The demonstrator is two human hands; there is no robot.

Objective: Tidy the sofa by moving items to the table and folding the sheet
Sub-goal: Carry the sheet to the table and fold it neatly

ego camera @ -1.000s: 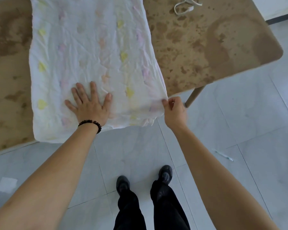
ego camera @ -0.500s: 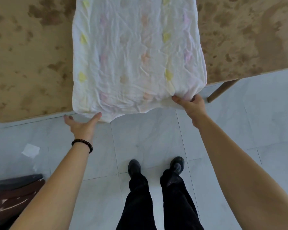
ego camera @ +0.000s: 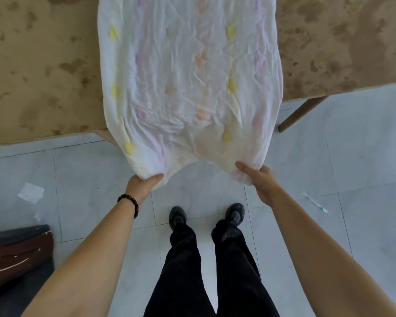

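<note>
Status: fold in progress, not finished.

- White crinkled cotton sheet with pale yellow, pink and orange spots (ego camera: 188, 88) lies as a long strip at centre top of frame on the brown mottled wooden table (ego camera: 44, 76). Its near end hangs off the table edge over the pale tiled floor (ego camera: 364, 145).
- Left hand (ego camera: 142, 186), centre frame, grips the near-left corner with the thumb on top. Its fingers are hidden under the cloth.
- Right hand (ego camera: 261, 181) pinches the near-right corner the same way, thumb over, fingers underneath.
- The strip looks already doubled lengthwise, since the pattern shows through the layers.
- Likely left: carry the near end up over the far end, then flatten it.
- Items-to-table part: cannot tell from this view. Dark brown worn upholstery (ego camera: 14, 255) at lower left may be the sofa.
</note>
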